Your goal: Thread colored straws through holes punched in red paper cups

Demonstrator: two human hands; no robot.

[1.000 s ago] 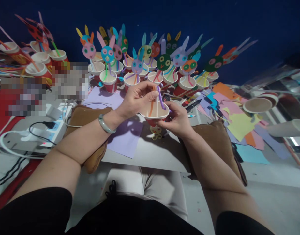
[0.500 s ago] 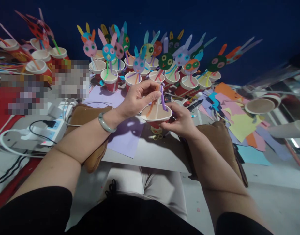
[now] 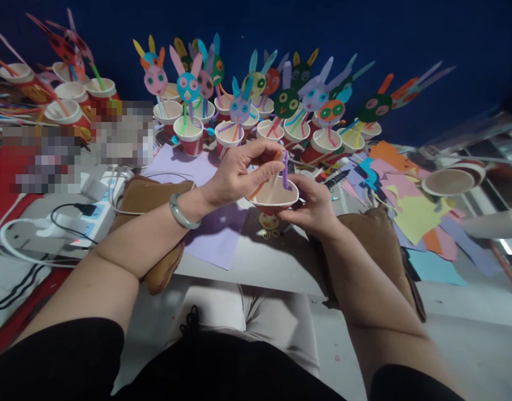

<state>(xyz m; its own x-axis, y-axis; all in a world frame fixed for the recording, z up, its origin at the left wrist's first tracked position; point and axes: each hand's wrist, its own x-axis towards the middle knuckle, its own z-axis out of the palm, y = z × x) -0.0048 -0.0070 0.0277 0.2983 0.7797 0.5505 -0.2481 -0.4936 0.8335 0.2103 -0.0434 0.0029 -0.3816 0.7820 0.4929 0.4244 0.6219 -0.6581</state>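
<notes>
Pinching the near-upright straws [image 3: 285, 171] at their tops, the left hand [image 3: 244, 170] sits above-left of the paper cup [image 3: 276, 196]; the right hand [image 3: 313, 201] clamps its right side.

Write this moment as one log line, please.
left hand: pinching orange straw; right hand: holding paper cup; purple straw: in cup; behind: cups, paper rabbits

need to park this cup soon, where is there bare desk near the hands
Mainly the near strip of desk, this side of the held cup, between the purple sheet and right brown cushion. It's crowded behind with paper-faced cups, rightward with paper scraps, leftward with a power strip.
</notes>
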